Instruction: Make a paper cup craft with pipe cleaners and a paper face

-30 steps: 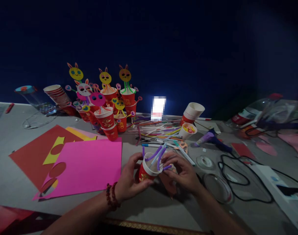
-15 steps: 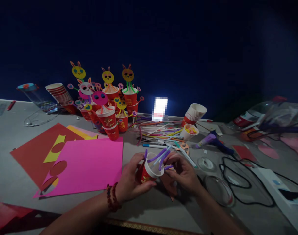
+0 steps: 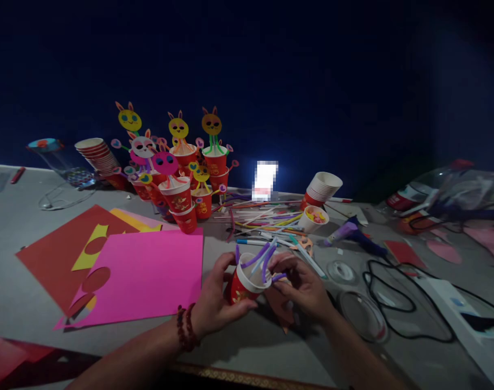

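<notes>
A red paper cup (image 3: pixel 244 288) with a white rim is gripped in my left hand (image 3: pixel 218 295), its mouth tilted up toward me. Purple pipe cleaners (image 3: pixel 258 255) bend out over the cup's rim, and a pale blue straw-like stick (image 3: pixel 267 254) stands inside it. My right hand (image 3: pixel 301 279) is at the cup's right side, thumb and fingers pinched on a purple pipe cleaner by the rim. An orange paper piece (image 3: pixel 280 309) lies on the table below that hand.
Decorated rabbit-faced cups (image 3: pixel 176 192) stand at the back left, behind a pink paper sheet (image 3: pixel 149 276). Loose pipe cleaners (image 3: pixel 263 216) lie ahead, near a stack of cups (image 3: pixel 322 187). Tape rolls (image 3: pixel 342 272) and a black cable (image 3: pixel 413 338) are at the right.
The cup has shifted very slightly left and tipped a little more upright in my left hand. My right hand stays nearly in place at its rim.
</notes>
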Demonstrator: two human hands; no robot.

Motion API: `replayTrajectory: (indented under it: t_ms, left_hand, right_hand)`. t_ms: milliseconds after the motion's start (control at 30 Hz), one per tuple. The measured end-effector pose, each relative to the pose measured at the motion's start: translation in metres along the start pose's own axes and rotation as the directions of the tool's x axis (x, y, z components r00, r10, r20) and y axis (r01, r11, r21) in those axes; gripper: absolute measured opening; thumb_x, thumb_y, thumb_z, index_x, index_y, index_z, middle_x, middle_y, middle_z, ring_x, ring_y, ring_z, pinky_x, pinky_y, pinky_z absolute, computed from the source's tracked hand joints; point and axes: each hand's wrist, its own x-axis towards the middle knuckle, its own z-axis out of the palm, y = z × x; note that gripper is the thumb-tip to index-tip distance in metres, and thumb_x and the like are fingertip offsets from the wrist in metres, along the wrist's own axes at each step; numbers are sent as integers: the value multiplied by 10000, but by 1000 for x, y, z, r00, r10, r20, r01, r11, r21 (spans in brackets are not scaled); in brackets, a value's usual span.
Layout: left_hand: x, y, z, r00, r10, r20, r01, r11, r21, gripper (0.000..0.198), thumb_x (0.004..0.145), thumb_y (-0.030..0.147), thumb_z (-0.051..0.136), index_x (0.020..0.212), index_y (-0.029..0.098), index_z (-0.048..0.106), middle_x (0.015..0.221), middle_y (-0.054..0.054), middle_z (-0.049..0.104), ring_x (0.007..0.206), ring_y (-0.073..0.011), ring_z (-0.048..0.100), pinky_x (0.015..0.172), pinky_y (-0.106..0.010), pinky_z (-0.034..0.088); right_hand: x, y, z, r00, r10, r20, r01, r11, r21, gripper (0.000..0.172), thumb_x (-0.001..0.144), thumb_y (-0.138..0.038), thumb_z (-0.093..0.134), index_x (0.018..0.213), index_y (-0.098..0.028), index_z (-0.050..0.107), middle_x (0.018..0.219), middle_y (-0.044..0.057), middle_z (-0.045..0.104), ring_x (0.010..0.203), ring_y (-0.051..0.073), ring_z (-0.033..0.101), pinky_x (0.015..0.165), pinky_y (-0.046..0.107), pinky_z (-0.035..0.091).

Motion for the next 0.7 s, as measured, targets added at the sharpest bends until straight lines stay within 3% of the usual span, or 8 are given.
replayTrajectory:
  t_ms: [267,700]
  left_hand:
    - [0,-4,2,995,-96,1,96,991,-93,817,775,462,743,1427,235,308,1406,-141,428,1297,-347,452,1022,-468,461]
    - [1,-1,1,994,-99,53,102,993,-61,758,795,458,724,1415,253,339,1393,-131,451,1281,-336,480,1013,-457,474]
  right_hand:
    - [0,-1,-1,999,5,45,-5,1000,14,157,853,-254,705,999,-276,654,1032,55,619,983,208,602,844,323,508]
    - [-1,-3,0,998,51,25,-50,998,-29,121,861,-338,684,941,-253,652,989,66,643,946,222,622,841,355,520]
